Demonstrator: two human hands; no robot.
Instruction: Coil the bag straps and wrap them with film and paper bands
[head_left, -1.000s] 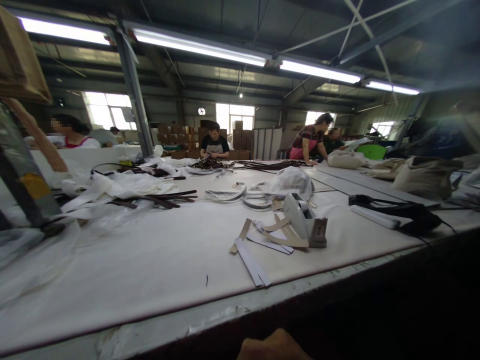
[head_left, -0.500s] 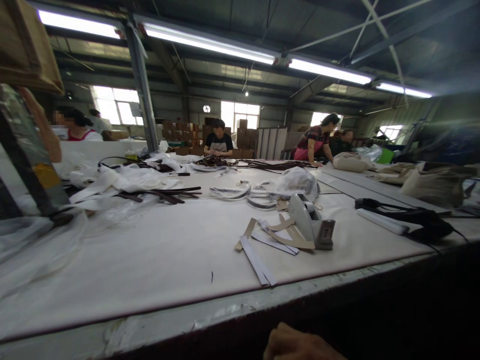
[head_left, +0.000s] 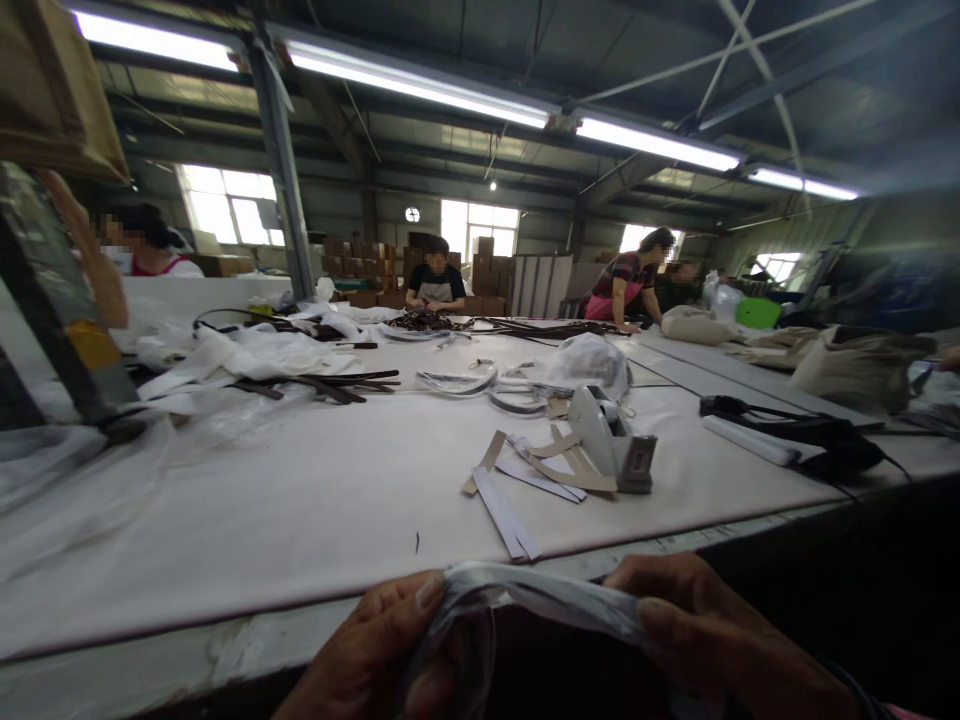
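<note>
At the bottom of the view, below the table's near edge, my left hand (head_left: pixel 375 650) and my right hand (head_left: pixel 705 635) both pinch a crumpled, translucent white plastic bag (head_left: pixel 525 595) that stretches between them. Fingers of both hands are closed on it. Beyond the bag, on the white table (head_left: pixel 300 500), lie white and tan strips (head_left: pixel 517 480) beside a grey tape dispenser (head_left: pixel 611 445).
Dark straps and white plastic wrapping (head_left: pixel 255 365) lie at the left. A black tool with a cable (head_left: pixel 795 435) sits at the right. Other people (head_left: pixel 435 280) work at the far side, one leaning (head_left: pixel 626 285) over the table. Cardboard boxes stand behind.
Both my hands have risen into view from the bottom edge, now holding the plastic bag between them; earlier only part of one hand showed.
</note>
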